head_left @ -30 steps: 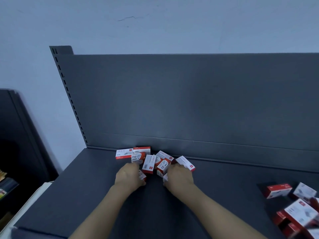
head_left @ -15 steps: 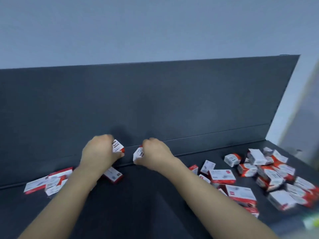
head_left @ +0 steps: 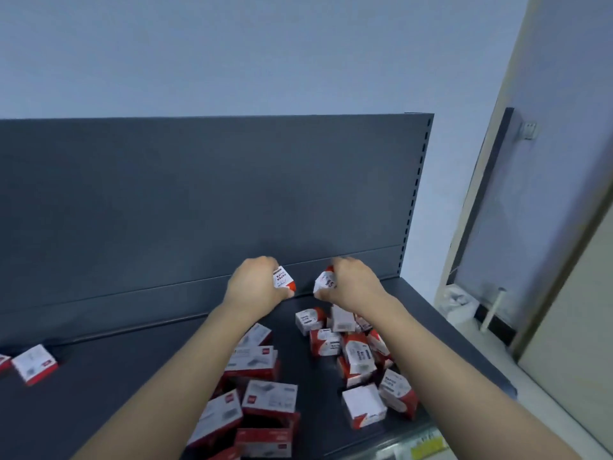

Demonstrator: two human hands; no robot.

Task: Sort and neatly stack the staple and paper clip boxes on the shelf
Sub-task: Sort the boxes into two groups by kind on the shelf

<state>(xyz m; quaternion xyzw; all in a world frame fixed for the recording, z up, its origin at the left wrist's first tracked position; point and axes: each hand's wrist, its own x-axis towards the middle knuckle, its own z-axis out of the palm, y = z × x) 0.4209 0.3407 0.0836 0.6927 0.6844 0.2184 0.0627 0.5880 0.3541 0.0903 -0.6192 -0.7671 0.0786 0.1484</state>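
My left hand (head_left: 253,287) grips a small red-and-white paper clip box (head_left: 283,277) above the dark shelf (head_left: 99,393). My right hand (head_left: 351,282) grips another small red-and-white box (head_left: 324,282) close beside it. Both hands hover near the shelf's back panel. Below my right arm lies a jumble of several small paper clip boxes (head_left: 360,355). Under my left forearm lies a heap of several longer staple boxes (head_left: 262,400). One more staple box (head_left: 34,363) lies alone at the far left.
The shelf's grey back panel (head_left: 199,194) rises behind the hands. The shelf ends at its right edge (head_left: 464,333), with a beige door or wall panel (head_left: 564,293) beyond. A price-label strip (head_left: 421,443) runs along the front edge.
The view has swung right from the left box group to the right end of the shelf. Both hands lifted a small box each and carried them rightward over the scattered piles.
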